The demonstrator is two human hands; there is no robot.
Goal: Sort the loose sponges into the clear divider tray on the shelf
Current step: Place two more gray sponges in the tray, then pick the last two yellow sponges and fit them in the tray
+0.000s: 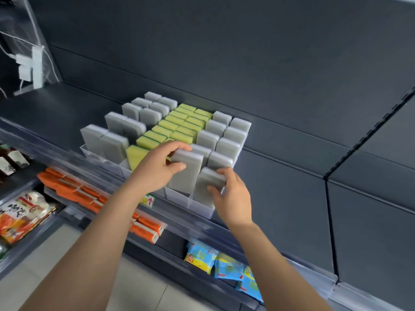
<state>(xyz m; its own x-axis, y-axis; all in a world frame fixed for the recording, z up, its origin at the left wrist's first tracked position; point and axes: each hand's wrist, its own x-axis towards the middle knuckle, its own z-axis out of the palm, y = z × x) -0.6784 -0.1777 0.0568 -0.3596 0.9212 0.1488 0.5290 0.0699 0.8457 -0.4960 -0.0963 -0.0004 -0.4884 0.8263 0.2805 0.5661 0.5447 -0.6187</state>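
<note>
1. A clear plastic divider tray (202, 208) with thin see-through walls sits at the front edge of a matte dark grey metal shelf (56, 108).
2. Its lanes hold rectangular sponges standing on end: rows of grey sponges (125, 124) with rounded corners on the left, yellow sponges (179, 124) with a thin green scouring layer in the middle, and more grey blocks (226, 135) on the right.
3. The left hand (157, 169) grips a smooth grey sponge (186, 173) upright in a front lane, fingers curled over its top edge and thumb pressed on the near face.
4. The right hand (233, 198) grips the neighbouring grey sponge (207, 180) in the front right corner lane, thumb on its near face and fingers wrapped round its right side.
5. The two held sponges stand side by side, touching or nearly so.
6. Lower shelves carry glossy orange packs (74, 189) and crinkly blue-and-yellow packets (202, 257).
</note>
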